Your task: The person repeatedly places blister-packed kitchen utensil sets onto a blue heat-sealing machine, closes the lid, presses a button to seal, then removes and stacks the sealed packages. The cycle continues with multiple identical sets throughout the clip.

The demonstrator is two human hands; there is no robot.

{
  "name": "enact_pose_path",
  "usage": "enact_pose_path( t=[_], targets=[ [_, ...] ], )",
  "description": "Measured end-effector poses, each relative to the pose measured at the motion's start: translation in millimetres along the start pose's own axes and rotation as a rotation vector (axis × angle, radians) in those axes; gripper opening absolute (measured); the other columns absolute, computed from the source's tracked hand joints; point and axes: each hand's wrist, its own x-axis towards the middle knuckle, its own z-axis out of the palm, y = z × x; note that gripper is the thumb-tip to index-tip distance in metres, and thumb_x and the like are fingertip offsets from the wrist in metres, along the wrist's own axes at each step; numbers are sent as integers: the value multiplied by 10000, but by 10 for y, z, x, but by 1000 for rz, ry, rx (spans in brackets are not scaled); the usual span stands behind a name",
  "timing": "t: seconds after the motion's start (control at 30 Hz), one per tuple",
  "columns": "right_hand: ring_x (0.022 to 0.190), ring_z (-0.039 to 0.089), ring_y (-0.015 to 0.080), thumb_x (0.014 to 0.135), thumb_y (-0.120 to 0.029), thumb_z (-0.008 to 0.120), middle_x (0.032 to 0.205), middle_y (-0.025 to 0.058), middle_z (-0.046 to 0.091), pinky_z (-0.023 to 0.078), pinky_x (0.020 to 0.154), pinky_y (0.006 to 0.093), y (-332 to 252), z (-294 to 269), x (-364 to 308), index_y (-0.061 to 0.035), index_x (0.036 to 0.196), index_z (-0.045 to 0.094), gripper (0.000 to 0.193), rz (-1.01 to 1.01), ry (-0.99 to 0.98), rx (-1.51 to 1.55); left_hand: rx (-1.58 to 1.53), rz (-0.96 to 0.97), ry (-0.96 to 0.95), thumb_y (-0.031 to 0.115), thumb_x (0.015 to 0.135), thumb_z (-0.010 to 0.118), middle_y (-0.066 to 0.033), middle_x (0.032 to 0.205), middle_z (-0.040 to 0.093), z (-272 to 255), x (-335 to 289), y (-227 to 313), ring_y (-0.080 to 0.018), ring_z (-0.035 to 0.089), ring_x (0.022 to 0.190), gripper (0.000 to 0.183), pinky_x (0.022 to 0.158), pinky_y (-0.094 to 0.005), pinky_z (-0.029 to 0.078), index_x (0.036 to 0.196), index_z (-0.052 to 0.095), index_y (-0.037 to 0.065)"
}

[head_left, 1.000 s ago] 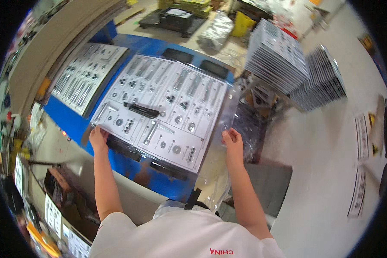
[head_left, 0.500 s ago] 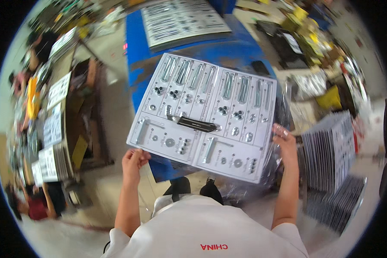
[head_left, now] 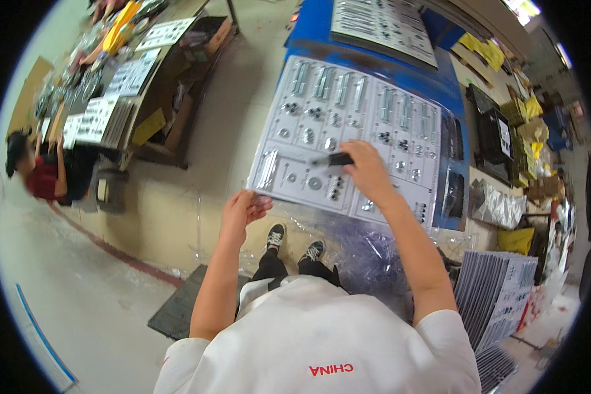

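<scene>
A white printed card (head_left: 373, 102) with bolts, nuts and washers under clear film lies on the blue table, tilted toward the right. My left hand (head_left: 244, 209) is closed at the card's near left corner, thumb and fingers at its edge. Over the lower middle of the card, my right hand (head_left: 368, 169) grips a black utility knife (head_left: 339, 159). Its tip points left and is blurred. My right forearm covers part of the lower right panel.
Another hardware card (head_left: 381, 36) lies on the far end of the blue table (head_left: 308, 29). Many similar cards stand stacked (head_left: 496, 292) at the right. Crumpled clear film (head_left: 368, 246) lies below the near edge. At the left, a seated person (head_left: 43, 174) is by a workbench.
My right hand has left the card's right edge and picked up the knife that was lying on the card. The view has turned, and the card now appears farther right.
</scene>
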Motion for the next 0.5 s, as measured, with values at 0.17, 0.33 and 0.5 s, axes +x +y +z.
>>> enact_pose_path(
  t=[0.17, 0.33, 0.5],
  targets=[
    [893, 704, 348, 962, -245, 637, 917, 141, 698, 569, 769, 505, -1014, 488, -90, -82, 1095, 658, 212, 49, -154, -10, 36, 23, -61, 261, 1027, 501, -142, 978, 769, -118, 40, -8, -223, 758, 849, 282, 730, -312, 579, 1022, 665, 31],
    [773, 717, 334, 892, -215, 669, 808, 124, 705, 572, 670, 492, -1423, 596, 57, -82, 1012, 662, 179, -107, -310, -214, 174, 33, -32, 263, 1029, 463, -124, 882, 769, -144, 117, 5, -199, 756, 793, 351, 661, -277, 544, 961, 693, 5],
    [790, 719, 350, 863, -199, 669, 783, 147, 709, 569, 675, 487, -1616, 503, 190, -72, 923, 705, 145, -106, -363, -243, 242, 128, 1, 256, 1039, 495, -131, 936, 767, -97, -32, 60, -186, 757, 839, 341, 697, -277, 551, 957, 694, -9]
  ],
)
